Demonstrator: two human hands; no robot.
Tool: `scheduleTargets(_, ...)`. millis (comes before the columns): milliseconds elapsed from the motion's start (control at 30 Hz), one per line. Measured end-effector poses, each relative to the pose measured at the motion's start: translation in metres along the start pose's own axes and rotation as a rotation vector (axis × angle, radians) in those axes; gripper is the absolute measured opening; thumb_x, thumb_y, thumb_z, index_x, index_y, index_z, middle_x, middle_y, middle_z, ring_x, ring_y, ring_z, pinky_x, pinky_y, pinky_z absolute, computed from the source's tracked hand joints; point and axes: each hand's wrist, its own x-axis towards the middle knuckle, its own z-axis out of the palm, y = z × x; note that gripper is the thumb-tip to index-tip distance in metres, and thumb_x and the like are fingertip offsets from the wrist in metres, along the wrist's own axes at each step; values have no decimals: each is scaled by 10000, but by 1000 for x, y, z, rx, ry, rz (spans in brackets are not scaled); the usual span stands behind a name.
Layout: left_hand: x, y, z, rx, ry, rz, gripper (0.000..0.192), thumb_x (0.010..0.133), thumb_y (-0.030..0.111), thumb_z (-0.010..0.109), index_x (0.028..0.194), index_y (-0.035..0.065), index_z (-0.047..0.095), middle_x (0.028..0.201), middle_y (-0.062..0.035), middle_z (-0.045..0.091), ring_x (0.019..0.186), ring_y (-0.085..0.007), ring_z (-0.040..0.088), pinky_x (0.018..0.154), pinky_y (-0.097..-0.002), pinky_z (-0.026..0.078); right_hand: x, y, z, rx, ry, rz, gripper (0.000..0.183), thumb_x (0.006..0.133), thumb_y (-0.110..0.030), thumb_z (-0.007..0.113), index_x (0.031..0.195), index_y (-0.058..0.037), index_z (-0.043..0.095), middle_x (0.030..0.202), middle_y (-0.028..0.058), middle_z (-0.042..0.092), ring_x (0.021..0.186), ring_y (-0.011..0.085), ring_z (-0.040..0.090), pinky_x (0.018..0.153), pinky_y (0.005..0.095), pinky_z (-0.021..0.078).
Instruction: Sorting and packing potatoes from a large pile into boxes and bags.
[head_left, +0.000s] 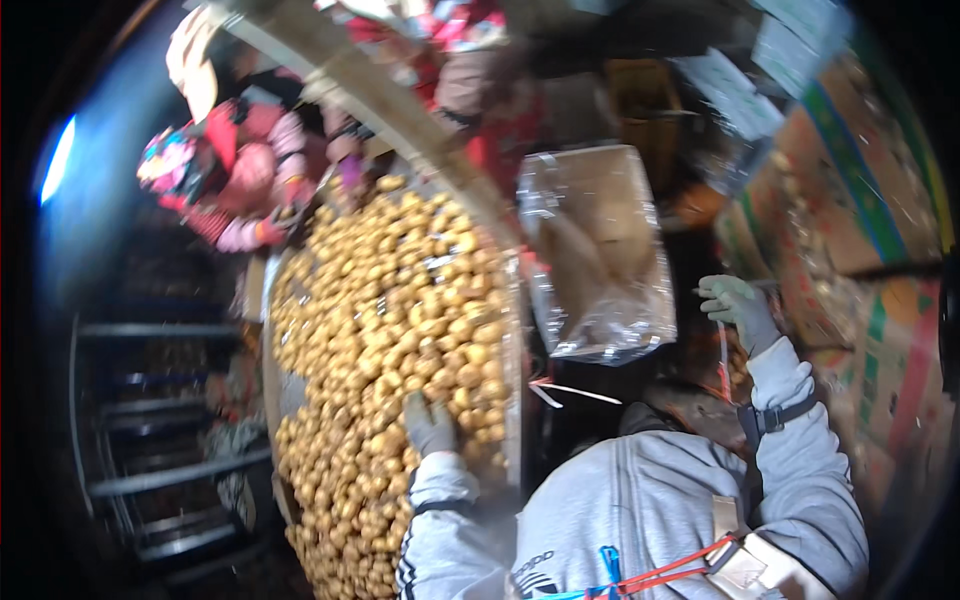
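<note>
My left hand (430, 427), in a grey-green glove, rests on a broad heap of small yellow potatoes (390, 322) with its fingers a little apart. No object shows clearly in its grasp. The heap lies on a long sorting table with a pale side rail (514, 375). Off to the right, my right hand (735, 306), gloved alike, is raised in the air with fingers partly bent. A thin pinkish strip (724, 360) hangs just below it; blur hides whether the fingers hold it. Between the table and that hand stands a cardboard box (600, 217) lined with clear plastic.
Printed cartons (862, 180) are stacked at the right. A co-worker (240, 165) handles potatoes at the table's far left, and another person (457, 75) stands beyond a slanting beam (375, 105). Metal rails (172, 476) stand at the left. A white tie (577, 391) sticks out from the table side.
</note>
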Motion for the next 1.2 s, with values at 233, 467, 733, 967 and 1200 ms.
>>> scheduleTargets(233, -17, 25, -26, -80, 2, 47, 575, 899, 235, 693, 1428, 47, 573, 1463, -256, 526, 1387, -430, 458, 1174, -492, 362, 4, -27, 244, -98, -765, 204, 341, 993, -142, 559, 1276, 12, 669, 1042, 132, 741, 780, 167, 711, 694, 278, 585)
scheduleTargets(467, -26, 39, -64, -341, -143, 0, 542, 946, 221, 672, 1430, 16, 544, 1486, -241, 512, 1388, -409, 478, 1170, -468, 377, 16, 39, 385, -264, -1042, 263, 306, 994, -173, 632, 1232, -1, 717, 1056, 43, 748, 853, 105, 673, 775, 266, 558)
scheduleTargets(733, 122, -30, -81, -293, -7, -155, 426, 961, 214, 609, 1356, 53, 610, 1359, -216, 621, 1197, -381, 627, 1058, -419, 489, 9, 31, 444, -260, -1016, 485, 350, 1009, -239, 618, 1246, 6, 699, 1069, 80, 717, 784, 166, 687, 715, 272, 591)
scheduleTargets(967, 195, -40, -60, 44, -340, -288, 484, 948, 389, 620, 1367, 149, 642, 1362, -167, 648, 1187, -352, 656, 1053, -403, 494, 24, -4, 483, -266, -850, 430, 324, 999, -197, 636, 1214, 40, 686, 954, 85, 716, 720, 147, 668, 620, 253, 543)
scheduleTargets(1200, 100, -61, -114, -1578, -144, -728, 429, 976, 186, 609, 1368, 11, 613, 1117, -112, 675, 870, -122, 660, 645, -191, 523, 68, 12, 586, -623, -903, -239, 411, 939, -296, 688, 1210, 12, 713, 1079, 132, 751, 945, 212, 711, 848, 328, 564)
